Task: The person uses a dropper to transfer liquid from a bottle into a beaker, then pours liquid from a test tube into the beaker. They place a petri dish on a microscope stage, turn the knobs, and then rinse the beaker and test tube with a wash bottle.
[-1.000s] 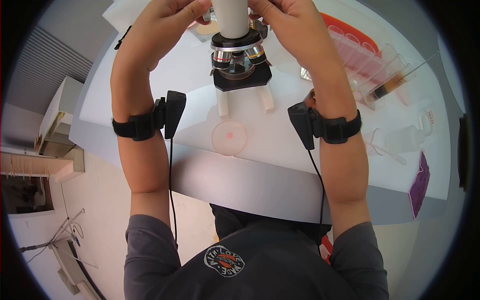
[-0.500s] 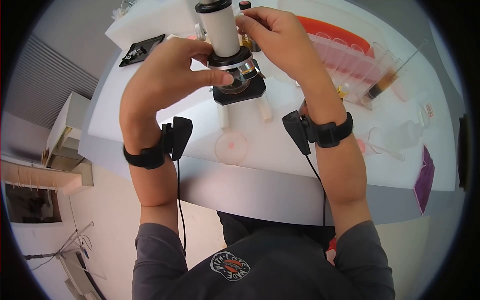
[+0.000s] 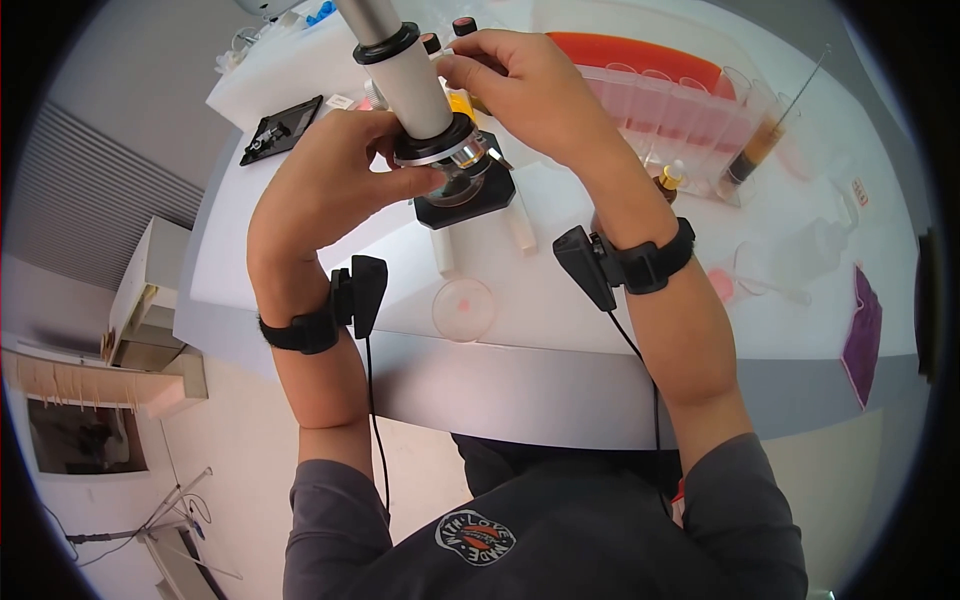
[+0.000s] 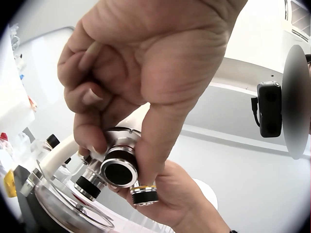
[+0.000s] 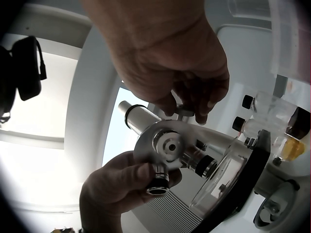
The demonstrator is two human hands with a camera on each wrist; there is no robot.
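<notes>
A white microscope [image 3: 418, 95] with a black stage [image 3: 470, 205] stands on the table in front of me, its tube leaning up and left in the head view. My left hand [image 3: 325, 185] is at the revolving nosepiece. In the left wrist view its thumb and fingers pinch a silver-and-black objective lens [image 4: 121, 154], with other objectives on either side. My right hand [image 3: 540, 95] is on the right side of the arm. In the right wrist view its curled fingertips grip a focus knob [image 5: 184, 110]. A clear petri dish [image 3: 463, 310] with a pink spot lies near the front edge.
On the right stand a pink test tube rack [image 3: 665, 105], an orange-red tray [image 3: 640, 55], a cylinder of brown liquid [image 3: 755, 152] and a dropper bottle [image 3: 668, 182]. A purple cloth [image 3: 862, 340] lies far right, a black case [image 3: 282, 130] at the back left.
My left hand has come down from the upper tube to the nosepiece and grips there. The right hand stays beside the microscope's arm. The head view has shifted, showing more of the tube.
</notes>
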